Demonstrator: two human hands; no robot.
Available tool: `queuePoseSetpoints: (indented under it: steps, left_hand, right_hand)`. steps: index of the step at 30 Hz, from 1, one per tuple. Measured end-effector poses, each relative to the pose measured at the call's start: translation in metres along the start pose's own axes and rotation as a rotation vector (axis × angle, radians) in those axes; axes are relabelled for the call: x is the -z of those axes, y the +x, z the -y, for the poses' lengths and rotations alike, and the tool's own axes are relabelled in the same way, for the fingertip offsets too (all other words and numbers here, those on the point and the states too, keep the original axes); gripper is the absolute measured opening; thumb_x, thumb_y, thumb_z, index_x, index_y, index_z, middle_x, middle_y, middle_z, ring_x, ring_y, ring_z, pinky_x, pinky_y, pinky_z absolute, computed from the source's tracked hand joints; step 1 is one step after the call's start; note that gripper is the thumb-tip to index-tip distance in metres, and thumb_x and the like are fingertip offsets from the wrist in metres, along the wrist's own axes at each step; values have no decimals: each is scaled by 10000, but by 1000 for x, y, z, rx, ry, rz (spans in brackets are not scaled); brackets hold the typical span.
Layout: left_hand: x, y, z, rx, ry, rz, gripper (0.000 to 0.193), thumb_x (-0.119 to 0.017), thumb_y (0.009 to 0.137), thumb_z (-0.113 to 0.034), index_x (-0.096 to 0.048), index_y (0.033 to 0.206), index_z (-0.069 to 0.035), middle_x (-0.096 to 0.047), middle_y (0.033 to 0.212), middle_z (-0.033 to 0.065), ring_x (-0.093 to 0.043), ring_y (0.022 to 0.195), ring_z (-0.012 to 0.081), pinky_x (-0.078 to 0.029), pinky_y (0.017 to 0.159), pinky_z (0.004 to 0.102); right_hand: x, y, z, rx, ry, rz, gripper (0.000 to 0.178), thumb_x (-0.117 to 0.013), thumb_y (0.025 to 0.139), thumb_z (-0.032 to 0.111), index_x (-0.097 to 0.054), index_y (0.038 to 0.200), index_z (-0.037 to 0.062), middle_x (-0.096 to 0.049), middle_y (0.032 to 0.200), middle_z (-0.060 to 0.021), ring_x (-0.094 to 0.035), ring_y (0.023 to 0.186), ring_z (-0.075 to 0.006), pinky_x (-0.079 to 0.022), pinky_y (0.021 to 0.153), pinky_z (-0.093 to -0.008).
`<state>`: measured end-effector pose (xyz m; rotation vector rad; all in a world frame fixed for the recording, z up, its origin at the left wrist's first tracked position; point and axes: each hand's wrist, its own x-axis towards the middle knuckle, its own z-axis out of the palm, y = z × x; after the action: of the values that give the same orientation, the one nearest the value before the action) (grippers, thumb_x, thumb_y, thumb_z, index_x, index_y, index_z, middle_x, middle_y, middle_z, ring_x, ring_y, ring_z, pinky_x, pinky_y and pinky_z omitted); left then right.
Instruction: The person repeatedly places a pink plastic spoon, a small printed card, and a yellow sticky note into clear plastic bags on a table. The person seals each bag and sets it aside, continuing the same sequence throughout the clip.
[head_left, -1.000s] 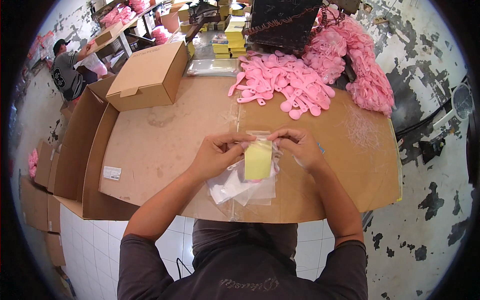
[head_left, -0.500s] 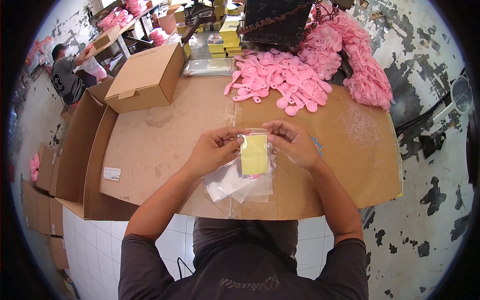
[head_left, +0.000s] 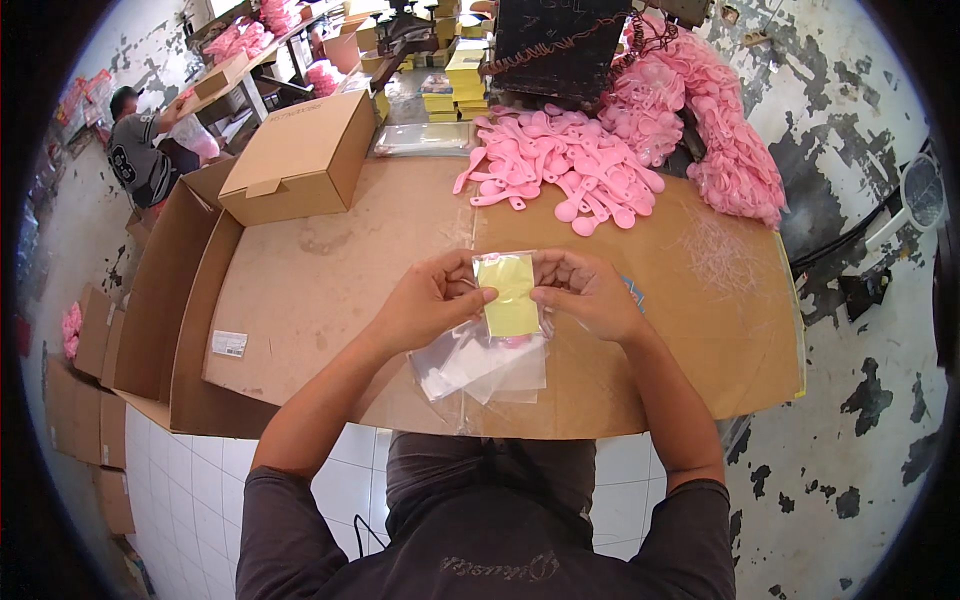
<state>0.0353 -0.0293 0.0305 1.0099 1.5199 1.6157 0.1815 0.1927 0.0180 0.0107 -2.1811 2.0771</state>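
Between both hands, above the cardboard-covered table, is a clear plastic bag with a yellow card (head_left: 508,300) in it. My left hand (head_left: 437,297) pinches its left edge, thumb on the front. My right hand (head_left: 583,290) grips the right edge the same way, fingers curled behind. A bit of pink shows just under the bag's lower end; what it belongs to is mostly hidden. Flat on the table below lie several clear plastic bags (head_left: 480,368), fanned over one another. Beyond my hands spreads a heap of pink plastic scoops (head_left: 560,160).
An open carton (head_left: 190,330) runs along the left, a closed cardboard box (head_left: 300,155) by its far end. Clear bags (head_left: 425,138) are stacked beside it. Bulging sacks of pink scoops (head_left: 740,150) stand far right, near plastic strands (head_left: 722,250). Another person (head_left: 140,150) works far left.
My thumbs have moved down from the bag's top corners to its sides, and the yellow card sits slightly higher. My fingers now press the card's edges.
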Motion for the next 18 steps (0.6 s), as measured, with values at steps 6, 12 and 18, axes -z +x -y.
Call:
queuePoseSetpoints:
  steps: [6,12,18]
  left_hand:
    - [66,-37,-9,75,157,-185,328,-703,1000,-118,-649,1282,39,-735,1089,87,-714,914,115,-610,719,292]
    - [164,-89,-25,-482,-296,-871,526,-509,1092,-373,-489,1484,-22,-641,1368,119,-623,1253,211,-510,1045,366]
    - [89,-49,-1,-97,166,-538,394,-593,1065,-320,-658,1325,-32,-731,1157,100,-702,1019,185,-553,908,332]
  right_hand:
    - [47,-7,-1,146,-861,-323,374,-745,916,162,-670,1246,2,-693,1110,-133,-675,1000,-276,-541,905,-411]
    - [88,-33,15,-49,-1204,-387,335,-761,857,188,-711,1128,-3,-679,1134,-190,-648,1076,-380,-514,958,-464]
    - [91,-37,20,-314,-1163,-262,268,-787,819,131,-711,1031,-14,-685,1064,-179,-691,961,-343,-549,856,-442]
